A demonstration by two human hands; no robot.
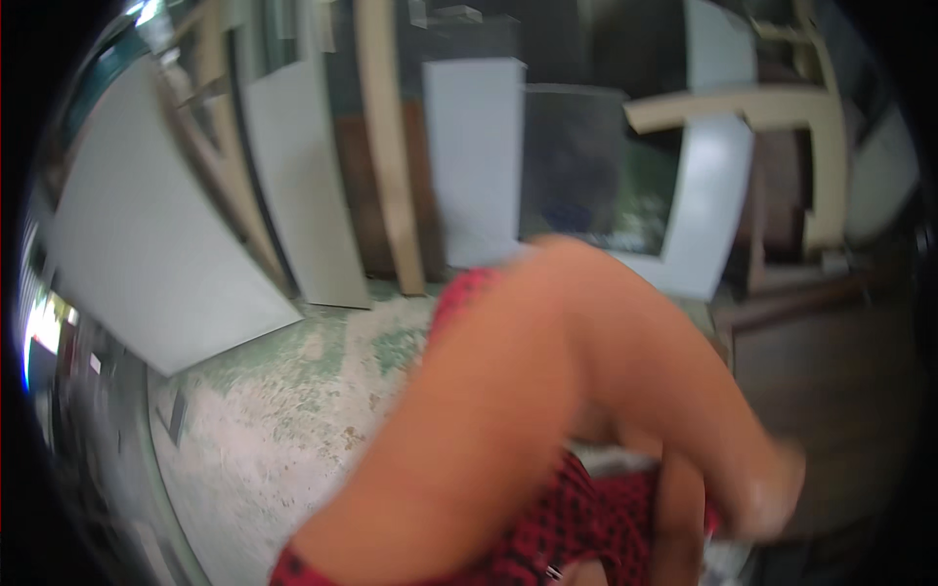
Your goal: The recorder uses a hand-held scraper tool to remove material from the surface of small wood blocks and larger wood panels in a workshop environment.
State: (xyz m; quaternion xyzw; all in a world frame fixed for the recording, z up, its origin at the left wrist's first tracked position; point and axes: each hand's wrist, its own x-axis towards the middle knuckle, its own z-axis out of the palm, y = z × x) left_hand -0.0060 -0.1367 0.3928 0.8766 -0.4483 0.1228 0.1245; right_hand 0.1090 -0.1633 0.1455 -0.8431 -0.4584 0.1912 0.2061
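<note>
A bare bent arm, seemingly my left, fills the middle of the head view, blurred and very close. It rises from a red-and-black checked sleeve [288, 571] at the lower left, bends at the elbow and slopes down to the right. Its far end, apparently my left hand [767, 498], is a smear whose fingers I cannot make out. Below it, red-and-black checked cloth [557, 518] covers my body. Another strip of bare skin [679, 523], perhaps my right arm, runs down beside the cloth. What either hand holds is hidden. A piece of red cloth [464, 293] shows behind the elbow.
Pale panels [166, 234] lean at the left, with a narrower board [303, 176] beside them. A wooden post [389, 146], a white panel [476, 146] and a light wooden frame piece [743, 103] stand behind. The worn floor [274, 430] is patchy; a dark brown surface [831, 381] lies right.
</note>
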